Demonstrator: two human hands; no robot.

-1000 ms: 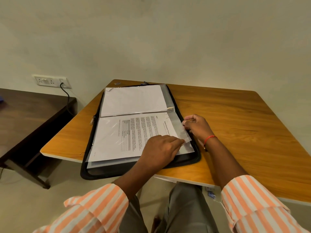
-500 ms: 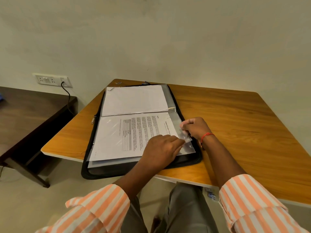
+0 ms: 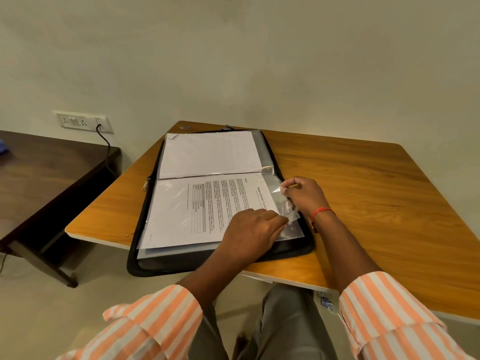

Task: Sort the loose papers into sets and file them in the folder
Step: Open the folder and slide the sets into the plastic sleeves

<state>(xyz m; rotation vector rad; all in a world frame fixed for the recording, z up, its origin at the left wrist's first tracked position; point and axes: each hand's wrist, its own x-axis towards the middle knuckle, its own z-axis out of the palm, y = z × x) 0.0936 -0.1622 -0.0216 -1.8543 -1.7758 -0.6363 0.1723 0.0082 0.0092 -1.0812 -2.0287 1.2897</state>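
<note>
A black zip folder [image 3: 145,250] lies open on the wooden table [image 3: 376,203], with clear plastic sleeves inside. The far sleeve holds a blank white sheet [image 3: 207,153]. The near sleeve holds a printed paper [image 3: 187,214] with text and a table. My right hand [image 3: 305,196] pinches the open right edge of the near plastic sleeve [image 3: 281,201] and lifts it, so the film is crumpled there. My left hand [image 3: 253,232] lies on the printed paper at its near right corner, fingers curled at the sleeve's edge.
A dark wooden side table [image 3: 52,178] stands lower at the left. A wall socket [image 3: 83,122] with a black cable plugged in is on the wall behind it. The table's right half is bare wood. Small blue items [image 3: 326,302] lie on the floor below.
My right hand has shifted along the sleeve's right edge and lifted the film, which is now crumpled. My left hand stays on the paper.
</note>
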